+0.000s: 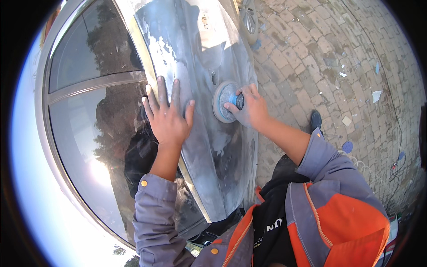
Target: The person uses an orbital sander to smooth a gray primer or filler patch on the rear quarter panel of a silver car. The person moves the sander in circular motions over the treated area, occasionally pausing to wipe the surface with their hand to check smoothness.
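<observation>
My left hand (171, 118) lies flat with spread fingers on the upper part of a patchy grey and white car body panel (213, 164), beside a pale strip (147, 53) that borders the dark windows. My right hand (250, 107) is closed round the blue-banded grip of a round sanding pad (221, 100), which sits on the panel to the right of my left hand, below a recessed handle area. The pad's underside and some of my right fingertips are hidden.
Dark car windows (89, 124) fill the left. A wheel (247, 22) shows at the top. On the paved ground (324, 75) at the right lie scraps, a blue disc (347, 146), a coiled hose (364, 171) and a cable (396, 169). A dark shoe (316, 119) stands below the panel's right side.
</observation>
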Tool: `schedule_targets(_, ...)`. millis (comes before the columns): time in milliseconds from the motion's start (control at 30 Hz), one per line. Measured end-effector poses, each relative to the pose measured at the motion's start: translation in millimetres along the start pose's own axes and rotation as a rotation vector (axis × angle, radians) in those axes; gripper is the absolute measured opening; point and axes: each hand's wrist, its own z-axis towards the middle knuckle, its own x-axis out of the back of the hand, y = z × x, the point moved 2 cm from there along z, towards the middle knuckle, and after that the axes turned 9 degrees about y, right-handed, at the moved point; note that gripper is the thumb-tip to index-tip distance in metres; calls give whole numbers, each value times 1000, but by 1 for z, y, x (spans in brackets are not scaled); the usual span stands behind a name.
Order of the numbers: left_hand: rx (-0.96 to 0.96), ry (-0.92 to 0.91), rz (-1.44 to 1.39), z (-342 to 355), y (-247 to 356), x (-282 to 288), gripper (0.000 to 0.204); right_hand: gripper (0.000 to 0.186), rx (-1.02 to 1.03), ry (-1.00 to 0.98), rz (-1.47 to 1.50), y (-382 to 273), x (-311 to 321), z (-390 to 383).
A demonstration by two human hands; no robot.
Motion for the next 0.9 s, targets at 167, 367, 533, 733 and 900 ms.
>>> schedule_targets(167,-4,8,5,0,0,0,70,59,9,73,43,4,-4,2)
schedule_targets(367,-10,12,8,-1,0,-1,70,61,-61,216,-80,25,-4,67)
schedule_targets(533,-12,3,17,-1,0,-2,70,61,-10,148,-94,14,-4,44)
schedule_targets(733,-19,21,19,-1,-1,-1,70,62,-79,125,-103,4,-5,16)
schedule_targets(900,-19,7,7,-1,-1,-1,71,61,-6,8,-65,-5,0,1)
